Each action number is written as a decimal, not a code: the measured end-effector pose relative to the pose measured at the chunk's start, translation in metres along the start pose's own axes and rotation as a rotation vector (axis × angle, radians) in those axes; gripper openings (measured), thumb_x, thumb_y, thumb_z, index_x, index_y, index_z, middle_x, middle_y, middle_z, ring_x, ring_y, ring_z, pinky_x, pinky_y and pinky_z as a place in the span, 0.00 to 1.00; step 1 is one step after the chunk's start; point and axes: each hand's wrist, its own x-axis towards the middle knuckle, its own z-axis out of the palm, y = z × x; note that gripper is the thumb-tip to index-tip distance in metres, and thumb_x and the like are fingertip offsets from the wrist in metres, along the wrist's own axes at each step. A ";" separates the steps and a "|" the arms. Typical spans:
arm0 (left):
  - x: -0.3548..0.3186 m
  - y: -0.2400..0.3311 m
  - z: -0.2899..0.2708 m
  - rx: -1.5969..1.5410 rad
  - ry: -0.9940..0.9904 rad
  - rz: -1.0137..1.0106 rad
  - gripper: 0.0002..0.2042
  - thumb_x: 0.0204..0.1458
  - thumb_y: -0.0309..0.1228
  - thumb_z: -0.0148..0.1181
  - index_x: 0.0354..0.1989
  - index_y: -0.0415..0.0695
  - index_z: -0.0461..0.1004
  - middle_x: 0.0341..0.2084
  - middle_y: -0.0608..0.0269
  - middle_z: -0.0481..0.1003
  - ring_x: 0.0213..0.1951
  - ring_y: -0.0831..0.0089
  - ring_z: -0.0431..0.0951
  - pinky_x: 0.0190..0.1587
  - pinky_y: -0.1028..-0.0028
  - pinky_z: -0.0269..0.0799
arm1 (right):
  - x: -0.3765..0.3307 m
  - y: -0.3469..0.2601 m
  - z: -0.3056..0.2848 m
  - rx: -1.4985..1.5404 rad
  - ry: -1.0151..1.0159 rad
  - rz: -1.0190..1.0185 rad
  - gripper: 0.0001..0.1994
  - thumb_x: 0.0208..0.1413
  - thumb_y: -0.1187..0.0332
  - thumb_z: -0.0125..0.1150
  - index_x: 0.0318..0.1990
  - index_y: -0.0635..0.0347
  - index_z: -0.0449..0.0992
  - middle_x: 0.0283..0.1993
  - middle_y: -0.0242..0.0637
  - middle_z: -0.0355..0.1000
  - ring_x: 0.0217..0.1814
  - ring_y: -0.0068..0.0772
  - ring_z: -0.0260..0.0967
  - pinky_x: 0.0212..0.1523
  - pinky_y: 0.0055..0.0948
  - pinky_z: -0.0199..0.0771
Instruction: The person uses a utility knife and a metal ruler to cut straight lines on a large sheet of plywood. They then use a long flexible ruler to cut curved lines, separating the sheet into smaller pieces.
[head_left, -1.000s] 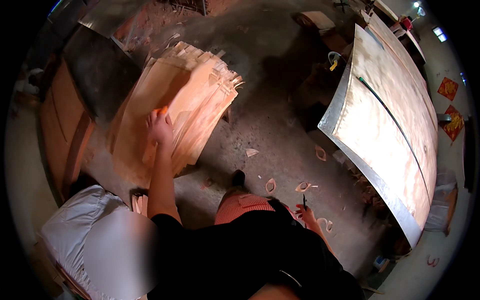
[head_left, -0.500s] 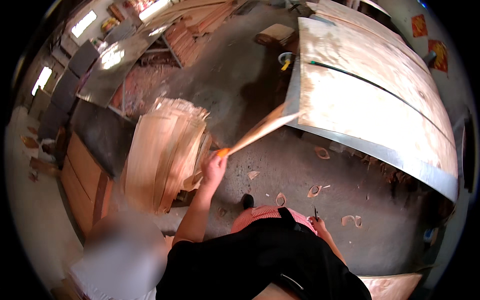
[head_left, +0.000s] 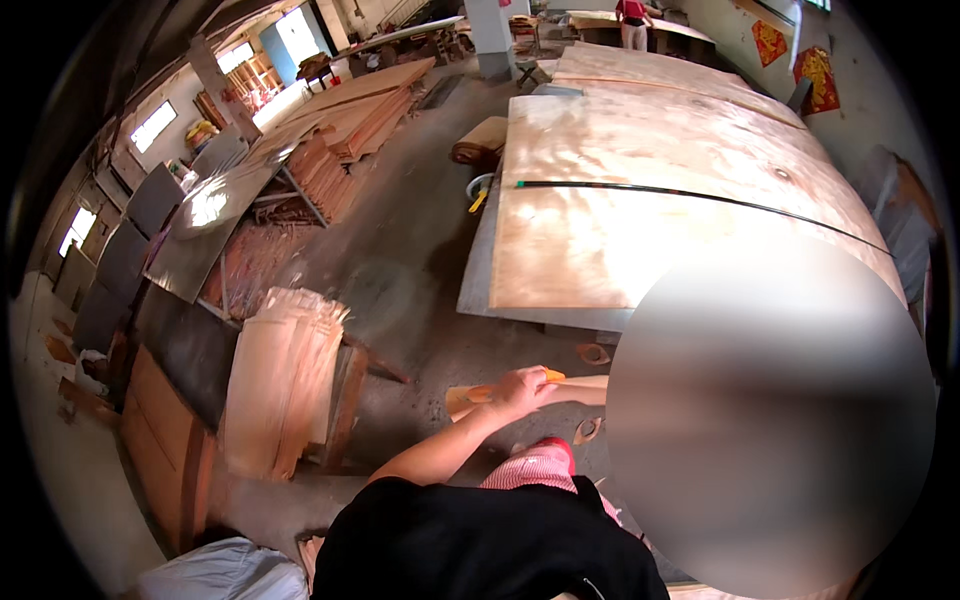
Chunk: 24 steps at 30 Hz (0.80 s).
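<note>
My left hand (head_left: 520, 392) is reached out in front of my body, its fingers closed on a thin strip of wood veneer (head_left: 585, 391). The pale strip shows on both sides of the hand, and its right end runs behind a grey blurred patch. A small orange piece (head_left: 553, 376) sits at my fingertips; its kind I cannot make out. My right hand does not show; the blurred patch covers that side. Below the strip, an eye-shaped wood offcut (head_left: 587, 430) lies on the floor.
A stack of veneer sheets (head_left: 280, 385) stands at the left on a wooden support (head_left: 345, 400). A wide table of plywood sheets (head_left: 570, 250) fills the right, with a dark strip (head_left: 700, 195) across it. A bucket (head_left: 479, 187) stands by its corner. Someone in red (head_left: 632, 15) stands far back.
My left hand has swung right and nearer my body with the veneer strip, away from the stack. The view has tilted up. My right hand, earlier holding a dark tool, is now hidden.
</note>
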 end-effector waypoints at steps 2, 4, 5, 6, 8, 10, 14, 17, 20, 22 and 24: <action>0.036 0.019 0.034 -0.061 -0.086 0.034 0.08 0.44 0.33 0.57 0.29 0.42 0.73 0.24 0.56 0.73 0.28 0.57 0.74 0.29 0.65 0.70 | 0.009 0.003 -0.011 0.013 0.079 0.061 0.13 0.53 0.62 0.45 0.32 0.63 0.72 0.20 0.36 0.69 0.20 0.27 0.66 0.20 0.25 0.64; 0.058 0.029 0.059 -0.072 -0.143 0.019 0.08 0.45 0.33 0.56 0.30 0.41 0.73 0.25 0.55 0.73 0.29 0.57 0.74 0.30 0.65 0.70 | 0.022 -0.029 -0.008 -0.012 0.066 0.104 0.13 0.53 0.62 0.45 0.32 0.63 0.72 0.20 0.36 0.69 0.20 0.27 0.66 0.20 0.25 0.64; 0.076 0.034 0.079 -0.114 -0.175 0.021 0.08 0.45 0.33 0.56 0.30 0.41 0.73 0.25 0.55 0.73 0.29 0.57 0.74 0.30 0.65 0.70 | 0.026 -0.044 -0.016 -0.005 0.079 0.114 0.13 0.53 0.62 0.45 0.32 0.63 0.72 0.20 0.36 0.69 0.20 0.27 0.66 0.20 0.26 0.64; 0.095 0.041 0.101 -0.162 -0.211 0.027 0.08 0.45 0.33 0.56 0.31 0.42 0.73 0.25 0.55 0.73 0.29 0.58 0.74 0.30 0.65 0.69 | 0.031 -0.063 -0.026 0.001 0.094 0.115 0.13 0.53 0.62 0.45 0.32 0.63 0.72 0.20 0.36 0.69 0.20 0.27 0.66 0.20 0.26 0.64; 0.132 0.053 0.152 -0.257 -0.229 0.073 0.10 0.44 0.35 0.56 0.31 0.43 0.74 0.25 0.56 0.73 0.29 0.58 0.74 0.30 0.66 0.69 | 0.040 -0.103 -0.048 0.018 0.108 0.114 0.13 0.53 0.62 0.45 0.32 0.63 0.72 0.20 0.36 0.69 0.20 0.27 0.66 0.20 0.26 0.64; 0.171 0.075 0.202 -0.278 -0.302 0.102 0.10 0.45 0.36 0.56 0.31 0.44 0.75 0.25 0.56 0.73 0.29 0.59 0.74 0.30 0.66 0.69 | 0.057 -0.141 -0.074 0.032 0.135 0.108 0.13 0.53 0.62 0.45 0.31 0.63 0.72 0.20 0.36 0.69 0.20 0.27 0.66 0.20 0.26 0.64; 0.258 0.141 0.278 -0.352 -0.399 0.205 0.10 0.46 0.37 0.54 0.31 0.45 0.75 0.23 0.58 0.73 0.28 0.61 0.74 0.30 0.67 0.68 | 0.093 -0.198 -0.120 0.067 0.174 0.120 0.13 0.53 0.62 0.45 0.31 0.63 0.72 0.20 0.36 0.69 0.21 0.27 0.66 0.21 0.26 0.64; 0.311 0.184 0.333 -0.404 -0.472 0.273 0.09 0.47 0.35 0.54 0.32 0.44 0.74 0.25 0.58 0.73 0.27 0.61 0.73 0.29 0.68 0.68 | 0.122 -0.227 -0.159 0.083 0.207 0.121 0.14 0.53 0.62 0.46 0.31 0.63 0.72 0.20 0.36 0.69 0.21 0.27 0.65 0.21 0.26 0.64; 0.351 0.226 0.369 -0.414 -0.528 0.291 0.09 0.47 0.34 0.54 0.33 0.44 0.74 0.25 0.58 0.72 0.27 0.60 0.73 0.29 0.68 0.67 | 0.149 -0.241 -0.198 0.092 0.240 0.122 0.14 0.53 0.62 0.46 0.31 0.63 0.72 0.20 0.36 0.69 0.21 0.26 0.65 0.21 0.26 0.64; 0.368 0.246 0.399 -0.421 -0.579 0.222 0.09 0.47 0.34 0.54 0.32 0.44 0.74 0.24 0.58 0.72 0.27 0.60 0.72 0.29 0.68 0.67 | 0.171 -0.247 -0.226 0.087 0.248 0.103 0.14 0.53 0.62 0.46 0.31 0.63 0.72 0.20 0.36 0.69 0.21 0.26 0.65 0.21 0.26 0.64; 0.376 0.260 0.425 -0.368 -0.498 0.284 0.08 0.46 0.35 0.54 0.31 0.45 0.74 0.24 0.59 0.72 0.28 0.61 0.73 0.29 0.67 0.68 | 0.188 -0.247 -0.253 0.080 0.246 0.085 0.14 0.53 0.62 0.46 0.31 0.63 0.73 0.20 0.36 0.69 0.21 0.26 0.65 0.21 0.26 0.64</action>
